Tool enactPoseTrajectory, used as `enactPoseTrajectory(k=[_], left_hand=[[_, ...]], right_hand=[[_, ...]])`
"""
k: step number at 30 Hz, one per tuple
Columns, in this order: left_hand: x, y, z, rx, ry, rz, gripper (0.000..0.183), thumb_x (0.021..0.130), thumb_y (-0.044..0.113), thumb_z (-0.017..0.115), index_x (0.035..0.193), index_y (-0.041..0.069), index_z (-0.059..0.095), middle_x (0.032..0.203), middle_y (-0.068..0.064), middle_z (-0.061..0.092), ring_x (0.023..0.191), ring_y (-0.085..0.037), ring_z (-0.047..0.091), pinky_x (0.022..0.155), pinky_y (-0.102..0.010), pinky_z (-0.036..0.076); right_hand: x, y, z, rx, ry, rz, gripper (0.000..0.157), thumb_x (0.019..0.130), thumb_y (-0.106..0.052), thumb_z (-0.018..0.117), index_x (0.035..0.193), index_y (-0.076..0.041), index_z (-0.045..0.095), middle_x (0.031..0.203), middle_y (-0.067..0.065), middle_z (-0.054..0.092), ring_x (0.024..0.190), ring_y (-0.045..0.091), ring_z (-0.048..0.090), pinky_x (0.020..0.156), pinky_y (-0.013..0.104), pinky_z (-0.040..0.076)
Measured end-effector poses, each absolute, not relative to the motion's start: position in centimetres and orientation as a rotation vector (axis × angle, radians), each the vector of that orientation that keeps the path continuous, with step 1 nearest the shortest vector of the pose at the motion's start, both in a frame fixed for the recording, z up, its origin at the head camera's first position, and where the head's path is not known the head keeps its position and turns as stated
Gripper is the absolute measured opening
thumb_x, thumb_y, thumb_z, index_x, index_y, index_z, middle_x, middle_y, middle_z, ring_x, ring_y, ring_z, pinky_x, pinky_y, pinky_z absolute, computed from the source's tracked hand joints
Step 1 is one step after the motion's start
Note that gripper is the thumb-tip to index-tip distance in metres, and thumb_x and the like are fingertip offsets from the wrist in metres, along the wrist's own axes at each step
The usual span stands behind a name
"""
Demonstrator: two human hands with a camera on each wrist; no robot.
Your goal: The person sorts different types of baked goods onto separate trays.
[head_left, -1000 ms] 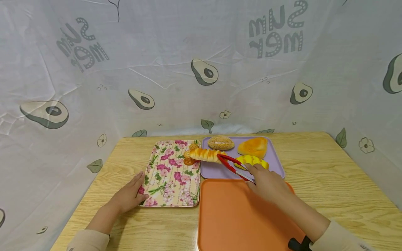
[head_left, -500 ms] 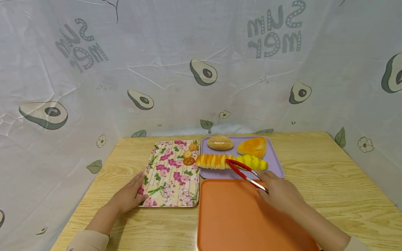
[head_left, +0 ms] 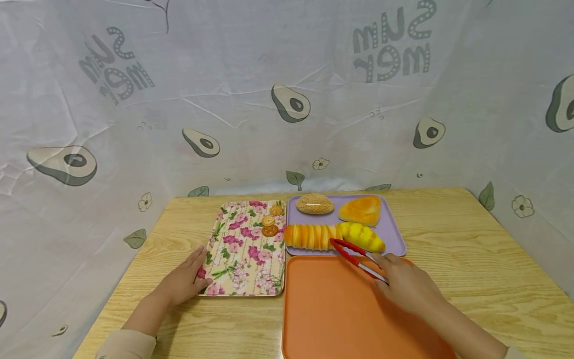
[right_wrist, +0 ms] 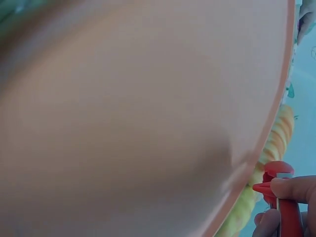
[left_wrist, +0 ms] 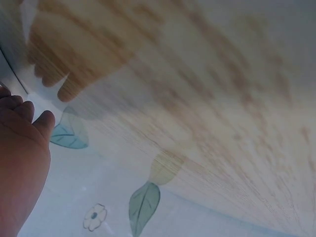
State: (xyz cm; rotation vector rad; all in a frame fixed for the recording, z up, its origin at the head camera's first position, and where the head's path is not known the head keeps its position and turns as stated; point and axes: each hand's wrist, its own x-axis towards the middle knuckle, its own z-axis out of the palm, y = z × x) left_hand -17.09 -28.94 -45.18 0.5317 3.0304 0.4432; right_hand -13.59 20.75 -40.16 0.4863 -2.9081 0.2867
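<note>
extends the left arm forward, with relaxed fingers and a spread thumb on the left grip; reaches forward and inward with the right arm, curling thumb and fingers together in the right grip.

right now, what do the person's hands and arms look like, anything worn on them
The left hand and right hand are bare. The left sleeve is beige and ends above the wrist. Of the right sleeve, only a similar pale beige edge shows at the bottom of the head view, so any markings there can't be told.
</note>
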Motion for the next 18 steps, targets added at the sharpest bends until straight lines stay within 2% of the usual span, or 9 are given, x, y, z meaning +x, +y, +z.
enactPoseTrajectory(k=[8,18], left_hand=[[-17.07,-28.81,-45.03,0.538,3.041,0.436,0.077,0.082,0.044,0.052,0.137,0.001,0.019,0.141,-0.014,0.014,0.124,-0.032,0.019,0.091,-0.048,0.027],[-17.18,-28.91,-45.21,0.527,3.042,0.441,0.078,0.081,0.045,0.052,0.137,0.003,0.018,0.141,-0.013,0.013,0.124,-0.031,0.019,0.091,-0.048,0.028]], right_hand=[[-14.03,21.15,-40.51,0.496,-2.912,0.305,0.056,0.068,-0.028,0.069,0.115,-0.003,0.054,0.090,0.005,0.055,0.069,0.020,0.055,0.054,0.038,0.046],[-14.18,20.97,-39.88,0.526,-2.875,0.362,0.063,0.066,-0.035,0.070,0.116,-0.001,0.053,0.091,0.007,0.054,0.064,0.019,0.054,0.050,0.035,0.045]])
